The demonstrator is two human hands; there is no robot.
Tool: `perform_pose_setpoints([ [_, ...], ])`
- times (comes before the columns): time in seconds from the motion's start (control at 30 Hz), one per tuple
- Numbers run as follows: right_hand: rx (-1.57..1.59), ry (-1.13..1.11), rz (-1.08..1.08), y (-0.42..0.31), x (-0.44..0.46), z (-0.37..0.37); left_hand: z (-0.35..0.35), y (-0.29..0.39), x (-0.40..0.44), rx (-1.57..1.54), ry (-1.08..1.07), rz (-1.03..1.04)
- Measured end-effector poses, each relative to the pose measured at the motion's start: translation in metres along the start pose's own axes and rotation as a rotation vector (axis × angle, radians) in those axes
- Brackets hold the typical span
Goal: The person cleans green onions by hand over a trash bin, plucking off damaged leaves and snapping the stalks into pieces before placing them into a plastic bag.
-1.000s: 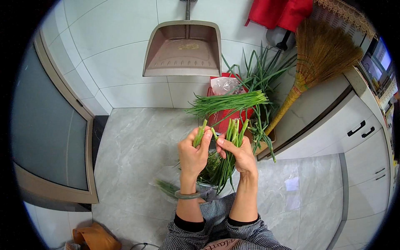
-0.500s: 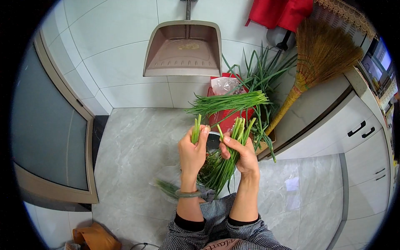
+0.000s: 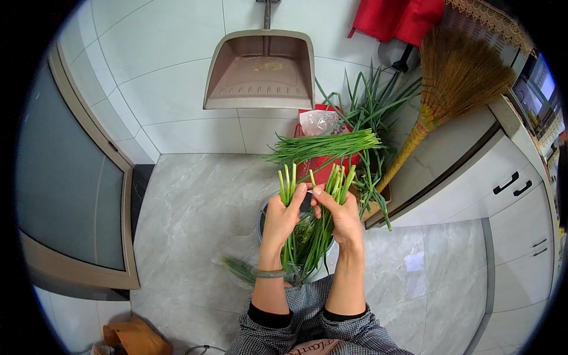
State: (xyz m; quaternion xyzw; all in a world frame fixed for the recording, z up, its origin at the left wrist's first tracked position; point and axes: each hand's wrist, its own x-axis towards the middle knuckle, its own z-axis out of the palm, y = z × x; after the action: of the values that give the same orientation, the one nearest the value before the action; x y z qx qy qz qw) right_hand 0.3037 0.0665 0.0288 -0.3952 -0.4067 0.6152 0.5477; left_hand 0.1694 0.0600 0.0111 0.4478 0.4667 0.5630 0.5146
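My left hand (image 3: 280, 222) is closed on a few garlic chives, their pale cut ends sticking up above the fingers. In my right hand (image 3: 342, 220) is a thicker bunch of garlic chives (image 3: 319, 239), ends upward and long leaves hanging down. One stalk stands apart near the right thumb, and the fingertips of both hands are close together. Below them is a round bucket (image 3: 260, 223) with green scraps inside, partly hidden by my hands. A trimmed-looking bundle of chives (image 3: 325, 145) lies across a red box (image 3: 322, 173) beyond my hands.
Leafy green onions (image 3: 378, 100) stand behind the box, beside a straw broom (image 3: 438, 100) leaning at the right. A dustpan (image 3: 260, 71) hangs on the tiled wall. Clear plastic with greens (image 3: 236, 267) lies left of the bucket. White cabinets (image 3: 515, 201) line the right side.
My left hand has moved slightly right and down, closer to the right hand. Its stalks are now fanned apart, and more of the bucket shows.
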Motion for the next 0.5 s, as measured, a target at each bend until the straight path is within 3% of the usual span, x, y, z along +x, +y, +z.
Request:
perform_pose_setpoints([
  [0.03,0.000,0.000,0.000,0.001,0.000,0.002,0.001,0.015,-0.004,-0.201,-0.114,-0.156],
  [0.1,-0.021,-0.045,-0.066,0.000,-0.001,0.006,0.011,0.016,-0.005,-0.297,-0.106,-0.153],
  [0.23,-0.081,-0.056,-0.069,-0.001,-0.004,0.007,0.014,0.017,-0.006,-0.332,-0.025,-0.134],
  [0.3,-0.071,-0.021,-0.063,-0.002,-0.006,0.011,0.016,0.019,-0.005,-0.383,0.145,-0.092],
  [0.37,-0.060,0.012,-0.057,-0.003,-0.005,0.012,0.011,0.011,-0.004,-0.350,0.174,-0.020],
  [0.43,0.036,-0.041,-0.090,-0.005,-0.003,0.012,0.012,0.018,-0.004,-0.245,0.452,0.267],
  [0.47,0.036,-0.041,-0.090,-0.005,-0.004,0.010,0.002,0.012,-0.002,0.056,0.496,0.439],
  [0.5,0.017,-0.058,-0.071,-0.006,-0.004,0.008,-0.002,0.014,-0.004,0.056,0.496,0.439],
])
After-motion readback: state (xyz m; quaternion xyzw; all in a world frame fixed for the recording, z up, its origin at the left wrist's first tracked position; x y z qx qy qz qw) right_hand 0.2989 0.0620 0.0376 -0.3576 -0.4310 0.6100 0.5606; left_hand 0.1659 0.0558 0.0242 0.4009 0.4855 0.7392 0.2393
